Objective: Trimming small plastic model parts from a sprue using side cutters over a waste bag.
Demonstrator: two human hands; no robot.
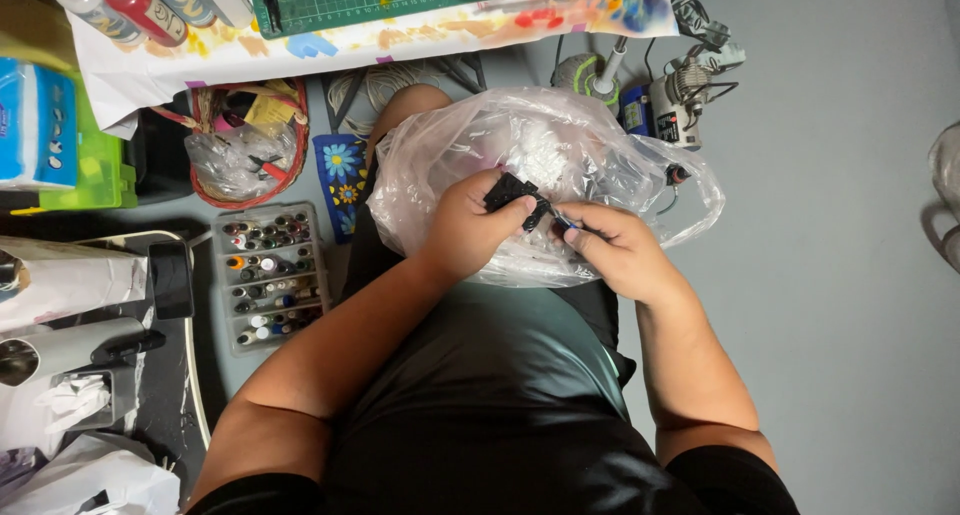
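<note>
A clear plastic bag [545,145] lies on my lap, crumpled and full of pale things I cannot make out. My left hand [468,227] grips a small black object [512,191] over the bag. My right hand [612,250] pinches the other end of that black piece, where a thin part [556,218] sticks out between the two hands. Both hands rest on top of the bag, close together. My dark shorts [500,375] fill the lower middle.
On the floor to the left are a clear case of small paint bottles [268,275], a red basket [248,140] and a blue flowered item [340,180]. A paint-stained table edge [400,25] runs above. Tools and cables [672,95] lie upper right.
</note>
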